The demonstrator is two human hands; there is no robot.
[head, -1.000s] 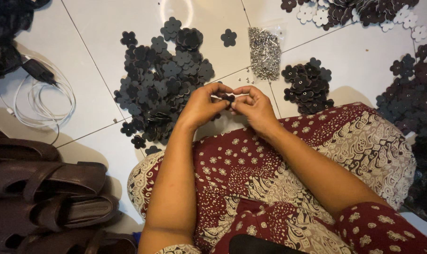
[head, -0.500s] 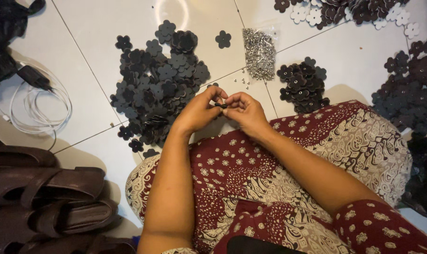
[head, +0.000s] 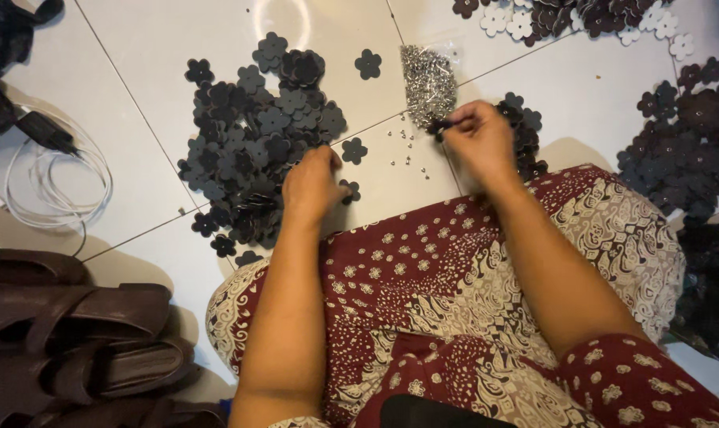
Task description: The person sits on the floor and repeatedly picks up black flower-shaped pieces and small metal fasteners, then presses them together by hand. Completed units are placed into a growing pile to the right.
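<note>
My left hand (head: 312,186) rests palm down on the edge of a large pile of dark flower-shaped cutouts (head: 252,139) on the white tiled floor; what its fingers hold is hidden. My right hand (head: 478,135) is raised further right, fingertips pinched on a small dark flower piece (head: 440,125) at the lower end of a heap of small silver metal bits (head: 427,79). A few loose silver bits (head: 407,150) lie scattered on the tile between the hands. A smaller pile of dark flowers (head: 524,131) sits just behind my right hand.
A patterned maroon and cream cloth (head: 470,293) covers my lap. More dark flower piles lie at the right (head: 688,135) and top (head: 581,16), with white ones (head: 518,22). A white cable with a black plug (head: 50,170) and brown sandals (head: 74,341) are at the left.
My hands were together in front of me, working one small piece. They have parted: the left dropped onto the big pile, the right moved right toward the silver bits.
</note>
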